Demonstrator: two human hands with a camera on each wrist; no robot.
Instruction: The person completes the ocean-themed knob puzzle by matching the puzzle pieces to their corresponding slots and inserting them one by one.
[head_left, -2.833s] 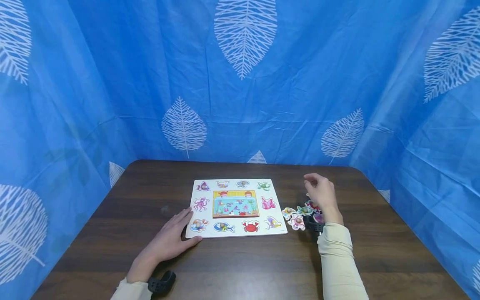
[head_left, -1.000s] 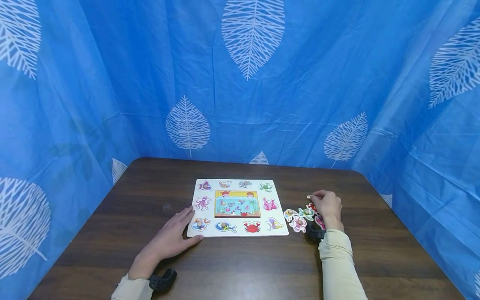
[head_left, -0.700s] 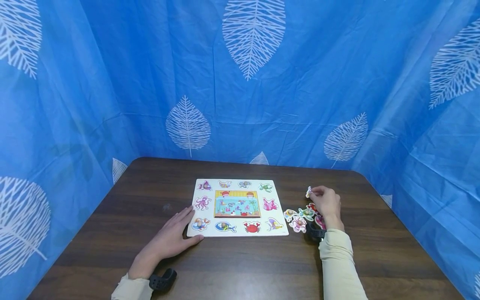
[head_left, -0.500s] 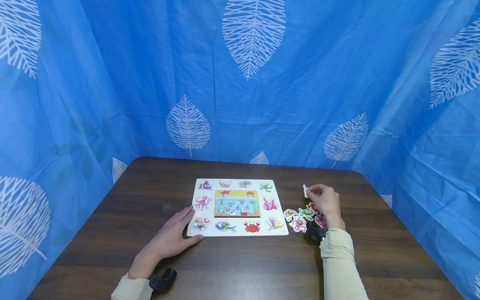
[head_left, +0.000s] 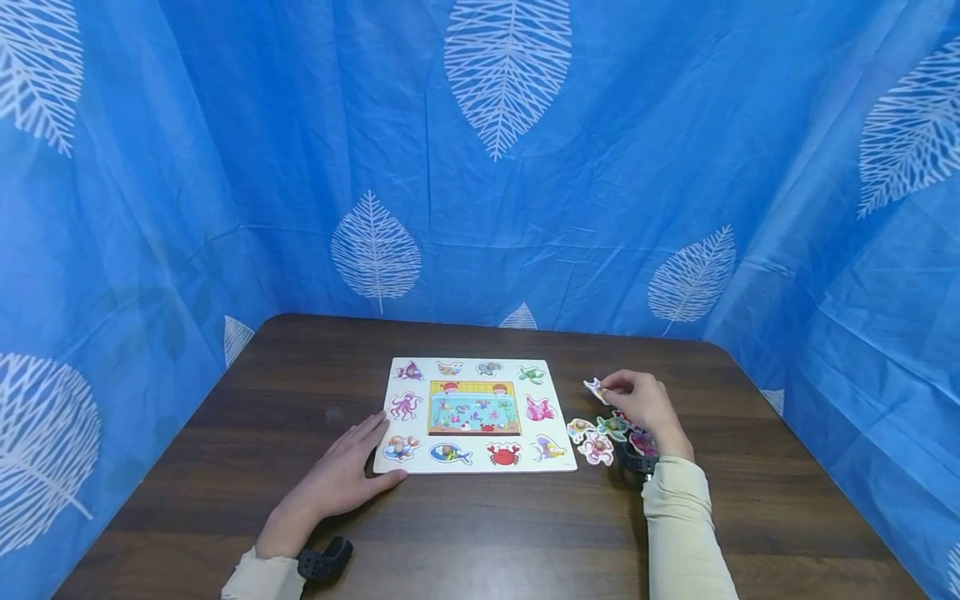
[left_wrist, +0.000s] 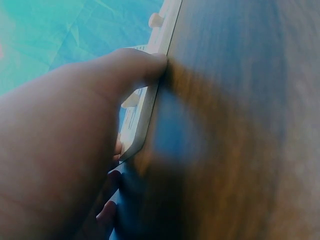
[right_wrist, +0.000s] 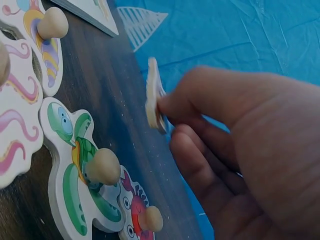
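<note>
My right hand (head_left: 647, 404) pinches a small wooden puzzle piece (head_left: 596, 390) between thumb and fingertips, raised above the table right of the puzzle board (head_left: 528, 433). In the right wrist view the piece is tilted nearly edge-on, so its picture is mostly hidden. Beneath that hand lie loose knobbed pieces: a green turtle (right_wrist: 82, 155), a red crab (right_wrist: 136, 212), a pink octopus (head_left: 597, 448) and a yellow-and-purple piece (head_left: 579, 429). My left hand (head_left: 341, 475) rests at the board's lower left corner, fingers along the left side, thumb on the near edge.
Knobbed pieces, among them a striped fish (head_left: 450, 453) and a hermit crab (head_left: 401, 448), sit in the board around a printed aquarium. The dark wooden table (head_left: 480, 542) ends at a blue leaf-patterned curtain (head_left: 480, 208).
My right hand has come down to the loose pieces, lifted one with its fingertips, and brought it leftward towards the board while tilting it. The left hand stays in place.
</note>
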